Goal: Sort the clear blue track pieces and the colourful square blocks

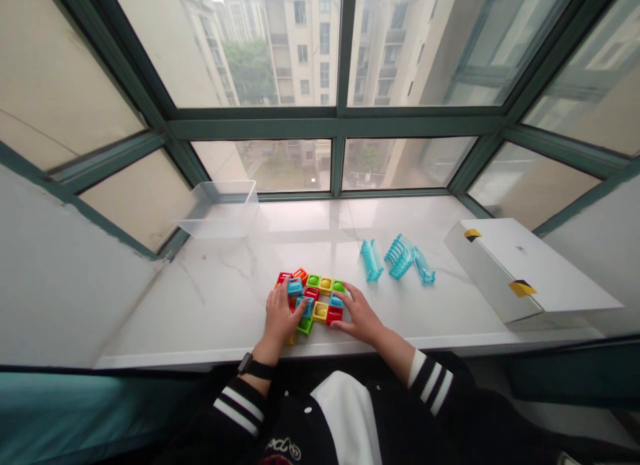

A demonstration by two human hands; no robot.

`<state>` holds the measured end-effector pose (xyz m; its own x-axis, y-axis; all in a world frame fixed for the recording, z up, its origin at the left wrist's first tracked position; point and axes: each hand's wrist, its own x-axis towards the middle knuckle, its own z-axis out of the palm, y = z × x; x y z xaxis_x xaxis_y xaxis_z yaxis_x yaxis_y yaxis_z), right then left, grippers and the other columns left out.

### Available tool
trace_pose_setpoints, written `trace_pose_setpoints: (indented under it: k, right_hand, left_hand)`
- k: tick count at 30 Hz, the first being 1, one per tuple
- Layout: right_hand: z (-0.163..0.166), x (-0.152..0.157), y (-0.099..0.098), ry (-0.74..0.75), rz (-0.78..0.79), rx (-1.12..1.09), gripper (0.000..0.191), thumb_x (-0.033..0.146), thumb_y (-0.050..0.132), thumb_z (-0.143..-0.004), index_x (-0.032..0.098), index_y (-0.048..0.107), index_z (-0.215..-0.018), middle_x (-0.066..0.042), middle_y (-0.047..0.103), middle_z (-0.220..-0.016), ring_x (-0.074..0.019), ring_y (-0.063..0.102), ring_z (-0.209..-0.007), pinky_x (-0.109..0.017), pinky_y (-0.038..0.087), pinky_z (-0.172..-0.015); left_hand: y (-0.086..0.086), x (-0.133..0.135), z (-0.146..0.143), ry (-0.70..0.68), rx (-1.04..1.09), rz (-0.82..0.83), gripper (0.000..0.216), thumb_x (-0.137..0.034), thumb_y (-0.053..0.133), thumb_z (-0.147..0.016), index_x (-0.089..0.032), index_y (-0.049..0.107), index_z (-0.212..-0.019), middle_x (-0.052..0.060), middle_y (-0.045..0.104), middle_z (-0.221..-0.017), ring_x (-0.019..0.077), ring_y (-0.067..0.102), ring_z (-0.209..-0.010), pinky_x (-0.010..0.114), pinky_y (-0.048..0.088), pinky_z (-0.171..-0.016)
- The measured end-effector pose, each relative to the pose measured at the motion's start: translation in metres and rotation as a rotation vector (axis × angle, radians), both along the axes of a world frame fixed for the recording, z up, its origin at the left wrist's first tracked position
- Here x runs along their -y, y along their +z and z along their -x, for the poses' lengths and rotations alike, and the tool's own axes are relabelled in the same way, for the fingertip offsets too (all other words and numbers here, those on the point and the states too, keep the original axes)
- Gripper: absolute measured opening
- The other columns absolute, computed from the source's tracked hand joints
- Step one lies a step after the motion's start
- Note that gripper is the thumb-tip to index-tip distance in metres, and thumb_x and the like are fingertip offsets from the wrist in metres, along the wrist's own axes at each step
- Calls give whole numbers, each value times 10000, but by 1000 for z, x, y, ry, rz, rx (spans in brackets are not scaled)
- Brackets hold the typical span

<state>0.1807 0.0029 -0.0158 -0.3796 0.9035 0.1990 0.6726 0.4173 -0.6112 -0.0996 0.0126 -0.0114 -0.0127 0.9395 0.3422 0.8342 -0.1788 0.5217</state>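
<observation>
Colourful plastic building blocks (321, 311) in red, yellow, green, blue and orange lie in a cluster near the front edge of the white sill. Several look joined in rows around a small gap. My left hand (280, 316) is closed about the blue blocks on the cluster's left side, its thumb on one and its fingers behind another. At the right end, my right hand (361, 316) holds the red and blue blocks between thumb and fingers. My palms and fingers hide part of the cluster.
Translucent blue track pieces (371, 260) lie to the right, beyond my right hand. A clear plastic bin (220, 218) stands at the back left. On the far right is a white box (540, 265) with yellow-and-black tabs. Green-framed windows (340, 128) enclose the marble sill (210, 325).
</observation>
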Motion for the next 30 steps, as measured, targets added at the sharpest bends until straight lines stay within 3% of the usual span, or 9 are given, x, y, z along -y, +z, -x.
trace_pose_setpoints:
  k: [3,8,13,18,22,30]
  right_hand:
    - [19,-5,-3,-37,18,79,790,473,903,-756,273,614,-1463,-166,345,-1682,-435,212,-1594,-645,275,-1273]
    - [23,-3,-7,-32,-8,88,614,436,885,-777,281,695,-1339,-137,331,-1701,-430,156,-1612,-645,284,-1263]
    - [17,-2,-6,-10,-6,72,569,406,878,-783,271,705,-1308,-146,337,-1700,-428,147,-1618,-654,303,-1249]
    - [13,-3,-6,12,-15,43,564,398,892,-776,267,719,-1296,-149,333,-1707,-425,152,-1620,-654,304,-1251]
    - [8,-3,-3,42,-1,43,546,383,907,-761,265,737,-1266,-150,336,-1708,-434,154,-1620,-652,306,-1251]
    - [-4,-3,0,111,-16,57,568,349,917,-753,306,740,-1291,-127,348,-1701,-447,206,-1606,-665,309,-1247]
  left_hand:
    - [3,1,0,-6,12,0,828,-564,613,-968,-187,303,-1638,196,545,-1568,370,531,-1428,610,365,-1215]
    - [10,5,-4,-165,-40,57,612,-465,482,-1049,-252,375,-1612,130,581,-1558,322,505,-1473,640,212,-1282]
    - [15,3,-5,-226,-90,71,535,-464,465,-1054,-269,495,-1551,113,565,-1574,311,499,-1472,604,288,-1254]
    - [17,4,-8,-211,-156,61,727,-558,678,-920,-273,498,-1564,130,565,-1562,354,505,-1444,591,310,-1241]
    - [20,4,-10,-186,-146,47,709,-452,694,-902,-282,499,-1562,112,596,-1527,341,534,-1411,566,332,-1232]
    - [22,5,-7,-268,-104,32,595,-265,542,-965,-303,508,-1558,88,621,-1495,311,545,-1397,581,337,-1227]
